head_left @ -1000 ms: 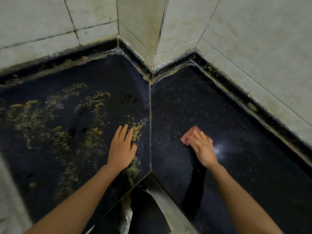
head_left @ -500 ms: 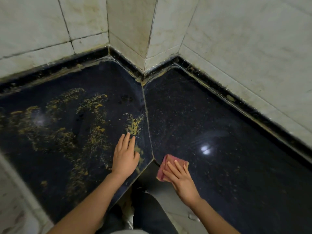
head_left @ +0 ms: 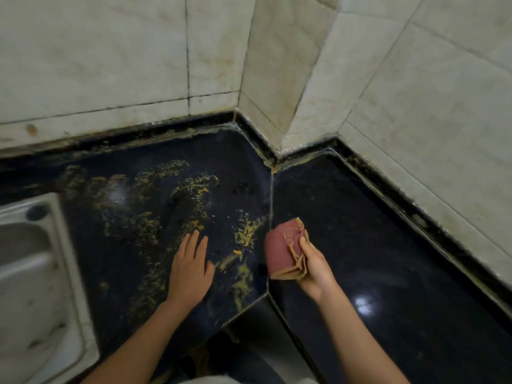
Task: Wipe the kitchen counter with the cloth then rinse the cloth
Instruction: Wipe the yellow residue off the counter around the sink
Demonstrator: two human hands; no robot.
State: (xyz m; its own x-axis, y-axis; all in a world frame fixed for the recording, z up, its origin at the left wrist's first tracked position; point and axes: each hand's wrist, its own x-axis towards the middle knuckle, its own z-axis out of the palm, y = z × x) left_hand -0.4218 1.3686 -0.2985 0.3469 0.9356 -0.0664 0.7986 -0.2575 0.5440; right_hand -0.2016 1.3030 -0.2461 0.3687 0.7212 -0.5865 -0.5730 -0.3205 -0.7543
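Pink cloth point(head_left: 281, 250) gripped in right hand point(head_left: 313, 266); left hand point(head_left: 189, 268) flat on counter point(head_left: 374, 217).

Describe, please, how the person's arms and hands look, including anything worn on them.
The left hand and right hand are bare: no gloves, rings, watch or bracelet show. The left forearm and right forearm are uncovered down to the frame's lower edge, with no sleeve in view.
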